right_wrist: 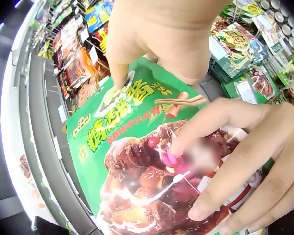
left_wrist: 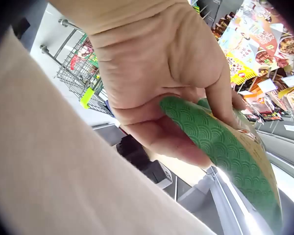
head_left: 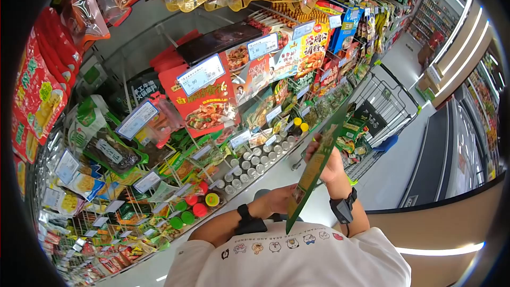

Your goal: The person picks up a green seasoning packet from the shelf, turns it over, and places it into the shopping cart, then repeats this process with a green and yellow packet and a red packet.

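A green food packet (head_left: 314, 172) stands nearly edge-on in front of the person's chest. The left hand (head_left: 280, 200) grips its nearer edge; in the left wrist view this hand (left_wrist: 161, 73) has the patterned green packet (left_wrist: 225, 152) between thumb and fingers. Higher up, the right hand (head_left: 330, 166) holds the other end. In the right wrist view, the right hand (right_wrist: 161, 41) pinches the top edge of the packet (right_wrist: 95, 147), whose front pictures brown glazed meat. The left hand's fingers (right_wrist: 235, 181) lie spread across that front.
Shelves of hanging packets (head_left: 210, 101) with price tags fill the left side, with cans (head_left: 249, 167) and jars (head_left: 199, 210) low down. A shopping cart (head_left: 390, 103) holding green packets stands beyond the hands. A freezer case (head_left: 446, 154) is at the right.
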### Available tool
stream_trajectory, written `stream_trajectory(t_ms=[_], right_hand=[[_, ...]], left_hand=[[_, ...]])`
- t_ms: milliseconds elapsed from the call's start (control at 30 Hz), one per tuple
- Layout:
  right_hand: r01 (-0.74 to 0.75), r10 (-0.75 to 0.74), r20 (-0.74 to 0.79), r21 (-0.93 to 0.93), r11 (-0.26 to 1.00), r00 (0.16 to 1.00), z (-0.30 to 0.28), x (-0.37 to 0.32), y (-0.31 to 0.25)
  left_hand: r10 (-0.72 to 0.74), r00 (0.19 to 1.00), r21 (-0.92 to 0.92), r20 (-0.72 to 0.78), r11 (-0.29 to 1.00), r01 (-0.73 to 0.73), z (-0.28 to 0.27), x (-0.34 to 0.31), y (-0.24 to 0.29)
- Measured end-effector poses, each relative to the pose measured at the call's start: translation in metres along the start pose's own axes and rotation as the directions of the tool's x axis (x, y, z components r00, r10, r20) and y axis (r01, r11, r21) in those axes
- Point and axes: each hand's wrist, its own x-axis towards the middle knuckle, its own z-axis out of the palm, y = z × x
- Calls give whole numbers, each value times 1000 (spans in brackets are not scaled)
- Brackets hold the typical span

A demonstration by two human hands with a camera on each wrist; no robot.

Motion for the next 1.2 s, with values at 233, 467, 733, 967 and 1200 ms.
stream_trajectory(t_ms=[233,467,733,967,1200], right_hand=[[130,-205,-135,-426,895,970,-15,-8,-11],[19,-235,-175,-763,646,956,-68,2,11],[-162,-63,-257,-764,624,964,-111,46,54],[-290,-2,-376,-718,633,927,-151,55,77],[-390,-30,-458,-787,478,888,-163,53,80]], left_hand=[[11,960,547,-281,823,151,-60,-6,34],[574,735,490,-360,787,-375,-36,-53,69],[852,429,903,-302,399,-156,-74,-83,60],[852,379,921,-361,389,5,-140,-98,60],[841,327,902,-431,387,192,-144,-98,55]])
